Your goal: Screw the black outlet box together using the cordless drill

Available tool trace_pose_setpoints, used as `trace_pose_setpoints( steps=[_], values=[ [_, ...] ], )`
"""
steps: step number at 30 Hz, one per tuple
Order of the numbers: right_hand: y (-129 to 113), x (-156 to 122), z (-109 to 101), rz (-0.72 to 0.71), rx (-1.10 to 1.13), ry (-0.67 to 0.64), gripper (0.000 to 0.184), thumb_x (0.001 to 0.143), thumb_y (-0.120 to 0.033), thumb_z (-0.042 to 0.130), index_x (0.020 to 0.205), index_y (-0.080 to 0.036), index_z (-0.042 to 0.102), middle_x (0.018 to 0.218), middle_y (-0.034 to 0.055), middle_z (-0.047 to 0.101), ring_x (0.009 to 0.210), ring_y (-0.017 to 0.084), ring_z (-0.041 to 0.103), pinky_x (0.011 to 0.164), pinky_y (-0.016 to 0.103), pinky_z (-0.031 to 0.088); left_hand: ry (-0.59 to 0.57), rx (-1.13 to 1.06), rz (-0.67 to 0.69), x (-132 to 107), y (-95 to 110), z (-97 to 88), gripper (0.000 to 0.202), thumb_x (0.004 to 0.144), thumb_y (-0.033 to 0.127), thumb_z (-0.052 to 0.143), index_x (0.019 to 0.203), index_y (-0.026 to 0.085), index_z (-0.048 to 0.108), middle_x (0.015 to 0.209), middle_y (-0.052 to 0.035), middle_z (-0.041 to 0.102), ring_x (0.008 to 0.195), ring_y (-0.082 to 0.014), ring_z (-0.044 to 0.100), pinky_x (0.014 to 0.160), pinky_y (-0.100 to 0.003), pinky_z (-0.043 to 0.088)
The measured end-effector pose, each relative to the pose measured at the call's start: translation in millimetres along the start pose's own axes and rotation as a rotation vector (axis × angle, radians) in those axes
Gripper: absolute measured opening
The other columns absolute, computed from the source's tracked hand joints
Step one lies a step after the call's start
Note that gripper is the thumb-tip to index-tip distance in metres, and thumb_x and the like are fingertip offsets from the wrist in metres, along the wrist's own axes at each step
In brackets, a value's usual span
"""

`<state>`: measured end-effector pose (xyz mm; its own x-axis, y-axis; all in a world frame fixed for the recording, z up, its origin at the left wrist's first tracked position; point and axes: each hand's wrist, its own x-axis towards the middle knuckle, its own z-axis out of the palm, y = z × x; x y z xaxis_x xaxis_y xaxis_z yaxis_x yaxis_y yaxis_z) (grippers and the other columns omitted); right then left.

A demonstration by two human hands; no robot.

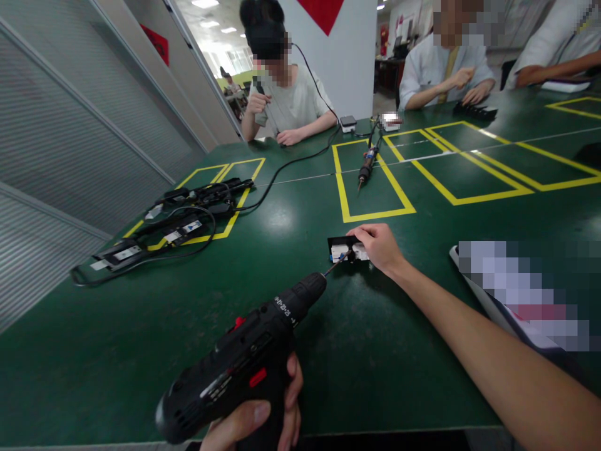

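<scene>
My left hand is wrapped round the grip of a black cordless drill with red buttons. Its thin bit points up and right and reaches a small black and white part on the green table. My right hand comes in from the right and pinches that part at its right end, holding it on the table.
Black power adapters with cables lie at the left. A hand screwdriver rests in a yellow-taped box. Three other people sit at the far edge. A blurred flat object lies at the right. The table's near edge is close.
</scene>
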<state>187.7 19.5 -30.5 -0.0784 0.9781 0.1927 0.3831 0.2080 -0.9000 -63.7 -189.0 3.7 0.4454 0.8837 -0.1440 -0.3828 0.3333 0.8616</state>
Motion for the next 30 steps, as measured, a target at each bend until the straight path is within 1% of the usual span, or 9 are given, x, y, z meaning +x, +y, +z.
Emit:
trace_pose_setpoints(
  steps=[4, 8, 15, 30],
  values=[
    [-3.4, -0.7, -0.7, 0.009, 0.0, 0.003, 0.028, 0.094, -0.037, 0.053, 0.085, -0.014, 0.066, 0.081, 0.0017, 0.069, 0.074, 0.016, 0.066, 0.072, 0.034, 0.053, -0.002, -0.011, -0.013, 0.1, -0.3, 0.3, 0.037, 0.081, 0.038, 0.056, 0.108, 0.015, 0.048, 0.083, -0.0041, 0.052, 0.048, -0.0122, 0.059, 0.055, -0.03, 0.047],
    [-4.8, -0.3, -0.8, 0.009, -0.001, 0.007, 0.027, 0.094, -0.036, 0.053, 0.085, -0.014, 0.066, 0.082, 0.0018, 0.069, 0.077, 0.016, 0.066, 0.073, 0.035, 0.053, 0.006, -0.013, -0.015, 0.0, 0.4, 1.0, 0.036, 0.08, 0.038, 0.056, 0.108, 0.016, 0.048, 0.083, -0.0036, 0.052, 0.048, -0.012, 0.059, 0.055, -0.03, 0.047],
    [-5.1, -0.5, -0.7, 0.009, 0.006, 0.007, 0.026, 0.094, -0.034, 0.054, 0.086, -0.013, 0.066, 0.083, 0.0018, 0.069, 0.076, 0.016, 0.066, 0.072, 0.034, 0.054, -0.006, 0.003, -0.008, 0.4, 1.8, 1.4, 0.037, 0.081, 0.038, 0.055, 0.108, 0.014, 0.048, 0.084, -0.0051, 0.051, 0.047, -0.0122, 0.059, 0.055, -0.031, 0.048],
    [-0.6, 0.4, 0.7, -0.012, -0.006, 0.011, 0.025, 0.094, -0.034, 0.054, 0.087, -0.013, 0.066, 0.083, 0.0017, 0.069, 0.076, 0.016, 0.066, 0.071, 0.034, 0.054, -0.014, 0.001, -0.008, 0.9, 3.1, 1.4, 0.037, 0.082, 0.038, 0.055, 0.109, 0.014, 0.048, 0.084, -0.005, 0.052, 0.049, -0.013, 0.06, 0.055, -0.031, 0.048]
  ],
)
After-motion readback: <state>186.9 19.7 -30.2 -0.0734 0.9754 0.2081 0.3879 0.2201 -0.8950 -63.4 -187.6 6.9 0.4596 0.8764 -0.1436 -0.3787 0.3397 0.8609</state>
